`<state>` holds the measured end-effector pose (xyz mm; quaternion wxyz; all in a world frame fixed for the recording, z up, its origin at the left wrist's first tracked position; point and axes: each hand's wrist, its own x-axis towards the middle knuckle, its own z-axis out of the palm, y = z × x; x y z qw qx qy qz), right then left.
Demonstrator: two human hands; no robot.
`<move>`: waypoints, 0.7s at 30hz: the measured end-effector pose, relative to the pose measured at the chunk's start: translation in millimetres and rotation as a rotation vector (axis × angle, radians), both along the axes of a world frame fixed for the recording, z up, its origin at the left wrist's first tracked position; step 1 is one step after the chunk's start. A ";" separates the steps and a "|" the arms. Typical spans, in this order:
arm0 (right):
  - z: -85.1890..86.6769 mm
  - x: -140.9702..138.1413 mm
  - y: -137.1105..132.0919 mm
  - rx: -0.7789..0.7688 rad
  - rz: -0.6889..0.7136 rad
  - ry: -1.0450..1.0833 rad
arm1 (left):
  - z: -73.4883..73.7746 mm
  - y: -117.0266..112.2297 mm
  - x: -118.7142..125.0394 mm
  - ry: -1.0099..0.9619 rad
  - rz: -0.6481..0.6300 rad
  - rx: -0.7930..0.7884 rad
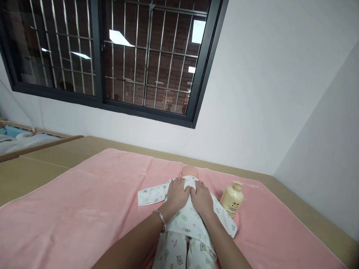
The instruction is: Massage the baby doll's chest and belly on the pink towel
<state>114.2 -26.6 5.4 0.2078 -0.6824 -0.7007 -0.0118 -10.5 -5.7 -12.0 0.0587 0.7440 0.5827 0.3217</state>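
A baby doll (190,171) lies stretched out on a pink mat (92,198), the rounded top of its bald head pointing away from me. It is dressed in a white printed top (183,222) and matching trousers (172,252). My left hand (177,193) rests flat on the left side of the doll's upper body, fingers extended. On the right side lies my right hand (202,197), also flat, with the two thumbs close together. One sleeve spreads out to the left, the other to the lower right. Whether the doll lies face up or down I cannot tell.
A cream-yellow bottle (233,198) stands on the mat, right of the doll and near its sleeve. The mat covers a tan surface (56,160) that meets a white wall (252,93). A barred window (148,63) is above; a wooden-edged bed (30,142) is at far left.
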 end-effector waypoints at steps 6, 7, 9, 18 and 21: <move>-1.5 0.7 -2.3 0.031 -0.004 0.006 | -0.8 -3.4 0.5 -0.025 0.062 0.011; -2.0 0.9 -2.1 0.031 -0.006 0.007 | -0.8 -3.3 0.4 -0.026 0.059 0.012; -2.9 1.4 -1.7 0.036 -0.004 0.008 | -0.5 -3.1 0.0 -0.029 0.051 0.003; -0.9 0.4 -2.6 0.037 -0.005 0.039 | 3.5 -5.7 -1.1 -0.038 0.041 -0.050; -0.7 0.4 -2.5 0.043 -0.003 0.038 | 4.4 -5.6 -1.2 -0.042 0.041 -0.053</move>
